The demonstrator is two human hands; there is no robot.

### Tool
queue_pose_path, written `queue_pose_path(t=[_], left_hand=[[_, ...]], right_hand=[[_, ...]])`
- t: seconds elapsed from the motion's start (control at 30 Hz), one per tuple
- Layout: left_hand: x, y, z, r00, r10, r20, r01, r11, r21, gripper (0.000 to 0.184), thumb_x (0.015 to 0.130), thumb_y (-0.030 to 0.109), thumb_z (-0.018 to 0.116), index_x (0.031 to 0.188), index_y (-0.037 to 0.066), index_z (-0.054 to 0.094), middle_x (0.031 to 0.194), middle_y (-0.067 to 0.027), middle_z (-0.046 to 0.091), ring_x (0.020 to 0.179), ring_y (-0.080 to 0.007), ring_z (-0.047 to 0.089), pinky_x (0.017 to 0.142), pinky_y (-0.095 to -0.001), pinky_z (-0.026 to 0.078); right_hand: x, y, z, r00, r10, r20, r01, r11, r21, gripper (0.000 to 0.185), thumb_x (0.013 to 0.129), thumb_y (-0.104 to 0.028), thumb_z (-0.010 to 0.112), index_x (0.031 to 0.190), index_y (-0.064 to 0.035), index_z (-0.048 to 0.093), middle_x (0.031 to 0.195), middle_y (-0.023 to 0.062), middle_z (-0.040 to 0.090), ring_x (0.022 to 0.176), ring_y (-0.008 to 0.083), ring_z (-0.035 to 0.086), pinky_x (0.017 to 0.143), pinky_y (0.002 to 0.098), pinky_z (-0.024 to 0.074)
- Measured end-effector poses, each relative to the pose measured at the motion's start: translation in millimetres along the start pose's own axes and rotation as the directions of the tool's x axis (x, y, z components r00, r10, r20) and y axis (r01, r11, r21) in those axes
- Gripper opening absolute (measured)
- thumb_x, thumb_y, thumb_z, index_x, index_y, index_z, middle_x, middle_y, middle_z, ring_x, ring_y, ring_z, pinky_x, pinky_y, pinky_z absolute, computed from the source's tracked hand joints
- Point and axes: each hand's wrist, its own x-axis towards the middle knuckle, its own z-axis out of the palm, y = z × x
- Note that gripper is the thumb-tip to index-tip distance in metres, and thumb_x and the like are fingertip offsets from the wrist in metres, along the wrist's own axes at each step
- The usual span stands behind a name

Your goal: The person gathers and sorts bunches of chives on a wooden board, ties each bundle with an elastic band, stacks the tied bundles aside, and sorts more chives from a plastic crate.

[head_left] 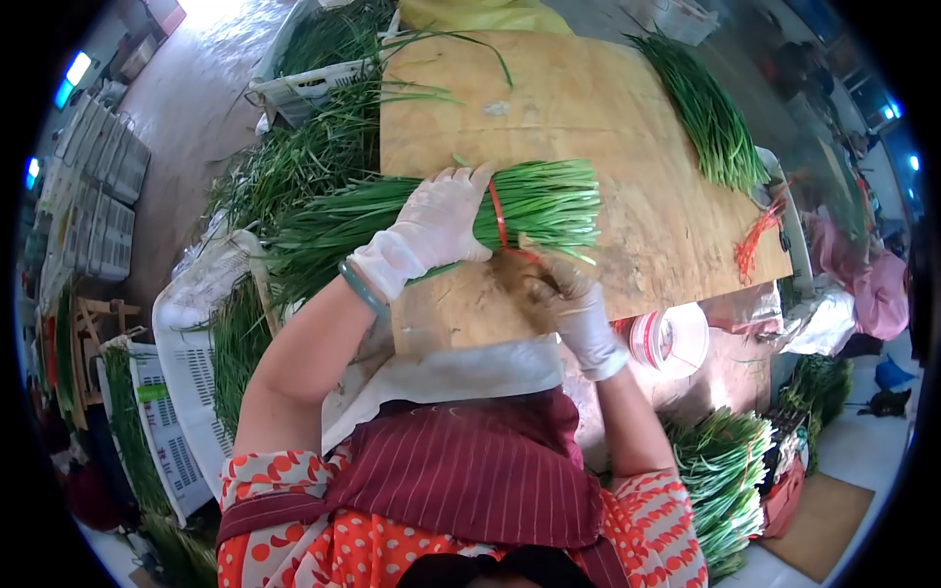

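Observation:
A thick bundle of long green stalks (549, 201) lies across the wooden board (627, 147), its cut ends toward the right. My left hand (441, 216), in a white glove, is spread over the bundle and holds it down. Just right of that hand, a red tie (499, 214) crosses the stalks. My right hand (576, 309), gloved too, is below the bundle's cut end with its fingers pinched near the tie's lower end. Motion blur beside those fingers hides just what they grip.
Another green bundle (706, 122) lies at the board's right, above loose red ties (757, 240). Loose greens (314, 147) heap along the left edge near white crates (186, 363). A white tub (676, 340) sits below the board; more bundles (720, 480) stand lower right.

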Motion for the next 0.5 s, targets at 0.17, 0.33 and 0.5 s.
queue_pose_path(t=[0.17, 0.33, 0.5], left_hand=[[-2.9, 2.5, 0.1, 1.0, -0.014, 0.01, 0.014, 0.999, 0.046, 0.097, 0.053, 0.033, 0.08, 0.131, 0.002, 0.033, 0.115, -0.019, 0.052, 0.109, -0.0346, 0.05, 0.096, -0.0408, 0.038], [-2.3, 25.1, 18.0, 0.994, 0.032, -0.108, 0.0, 0.958, 0.287, 0.092, 0.056, 0.028, 0.078, 0.131, 0.001, 0.032, 0.117, -0.0177, 0.049, 0.112, -0.0328, 0.048, 0.098, -0.0411, 0.036], [15.1, 22.3, 33.4, 0.961, 0.017, -0.275, 0.102, 0.906, 0.411, 0.074, 0.064, 0.017, 0.07, 0.128, 0.002, 0.035, 0.115, -0.0174, 0.05, 0.104, -0.0325, 0.051, 0.094, -0.0395, 0.039]], right_hand=[[10.9, 9.9, 29.2, 0.992, 0.127, 0.012, -0.113, 0.831, 0.544, 0.017, 0.09, -0.007, 0.055, 0.102, 0.0011, 0.063, 0.082, 0.0062, 0.061, 0.064, 0.0104, 0.05, 0.059, 0.0219, 0.044], [18.4, -7.4, 20.7, 0.969, 0.235, 0.078, -0.242, 0.829, 0.505, 0.02, 0.092, -0.011, 0.052, 0.077, 0.0008, 0.057, 0.071, 0.0066, 0.058, 0.06, 0.0124, 0.05, 0.056, 0.0257, 0.0421], [-2.0, 25.6, 18.4, 0.997, -0.063, -0.046, 0.06, 0.997, -0.057, 0.02, 0.092, -0.016, 0.052, 0.078, -0.0012, 0.053, 0.063, 0.0052, 0.046, 0.058, 0.0148, 0.041, 0.054, 0.0304, 0.0371]])
